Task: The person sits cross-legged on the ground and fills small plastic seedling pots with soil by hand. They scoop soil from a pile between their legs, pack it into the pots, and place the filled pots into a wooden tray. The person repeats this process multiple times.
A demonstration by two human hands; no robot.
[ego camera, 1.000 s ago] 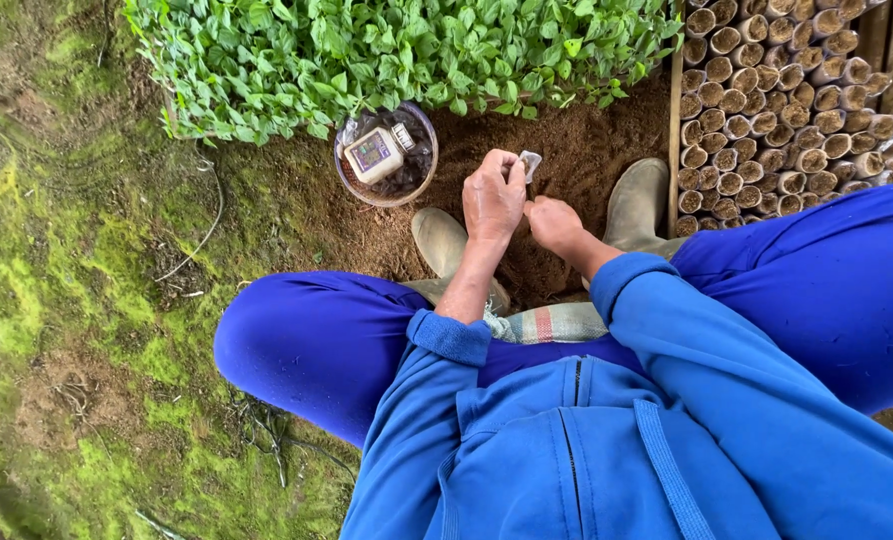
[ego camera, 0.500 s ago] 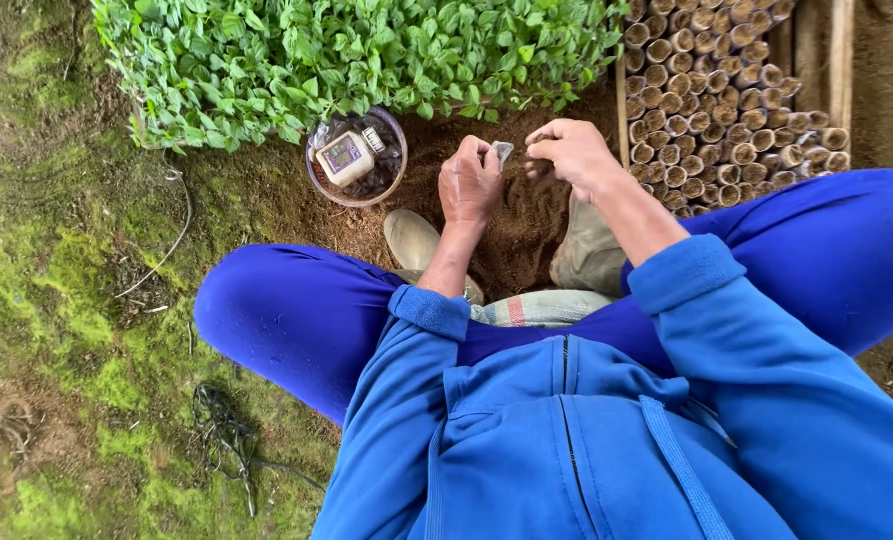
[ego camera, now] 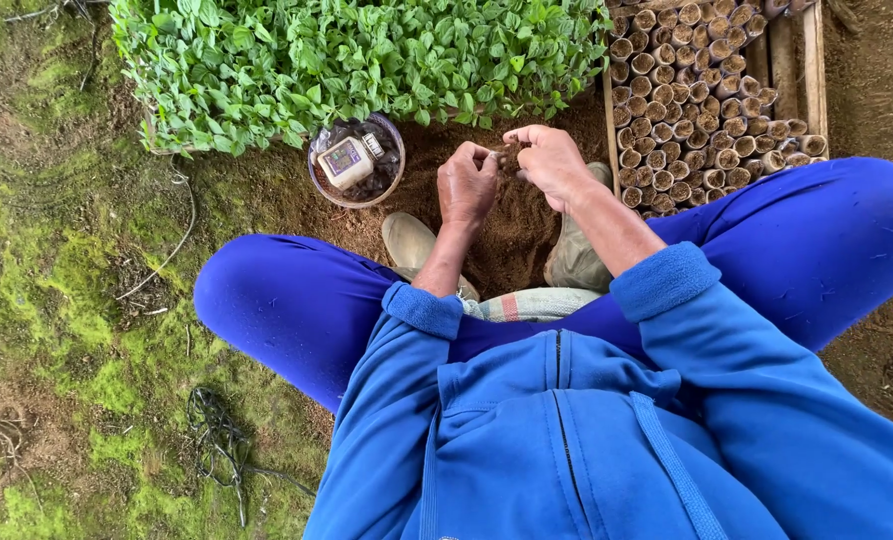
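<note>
Head view: person squats over brown soil patch (ego camera: 527, 235). Left hand (ego camera: 469, 186) and right hand (ego camera: 550, 163) meet fingertip to fingertip, both pinching small soil-filled pot (ego camera: 510, 157) between them, above soil. Right hand nearer to rows of filled pots (ego camera: 702, 110). Round bowl (ego camera: 356, 160) lies left of left hand, seedlings (ego camera: 357, 60) beyond.

Small thing pinched between left hand (ego camera: 467, 185) and right hand (ego camera: 550, 163), upper middle of frame: mostly hidden by fingertips, too small to identify. Seedling bed (ego camera: 357, 60) cut off by top edge. Rows of soil-filled pots (ego camera: 702, 95), upper right, run past top edge. Left boot (ego camera: 412, 245) and right boot (ego camera: 575, 262) partly hidden under forearms and knees. Label on packet in clear bowl (ego camera: 357, 160) too small to read.
</note>
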